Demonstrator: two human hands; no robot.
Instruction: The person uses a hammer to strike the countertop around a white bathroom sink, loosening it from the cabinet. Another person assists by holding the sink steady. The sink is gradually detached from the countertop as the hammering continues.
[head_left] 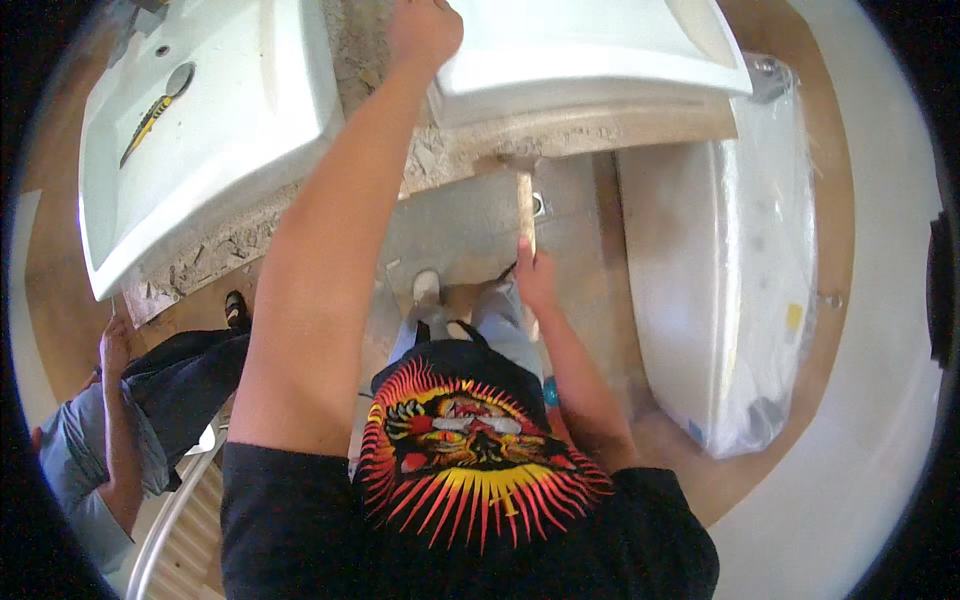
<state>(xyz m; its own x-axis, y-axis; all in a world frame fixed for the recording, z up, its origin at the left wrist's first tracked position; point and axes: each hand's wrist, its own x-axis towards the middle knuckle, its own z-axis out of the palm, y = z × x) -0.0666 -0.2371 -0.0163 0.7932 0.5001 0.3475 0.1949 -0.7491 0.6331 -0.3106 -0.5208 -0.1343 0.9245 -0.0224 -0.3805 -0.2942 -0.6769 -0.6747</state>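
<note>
My right hand (pixel 536 275) is wrapped round the pale wooden handle of a hammer (pixel 526 205). The hammer's head, dusty and blurred, is at the front edge of a rough countertop (pixel 435 160), below a white washbasin (pixel 590 50). Stretched far forward, my left hand (pixel 425 35) is closed beside that basin's left rim. Whatever lies inside its fingers is hidden. Broken bits and dust cover the countertop between this basin and a second white washbasin (pixel 215 120) on the left. A yellow and black utility knife (pixel 150 125) lies in the left basin, touching a round grey object (pixel 180 79).
A white bathtub (pixel 680 290) wrapped in clear plastic stands on its side at the right. Another person (pixel 130 420) is at the lower left, one hand under the left basin's corner. Near them is a white radiator (pixel 175 530). Grey tiles (pixel 450 225) show below the countertop.
</note>
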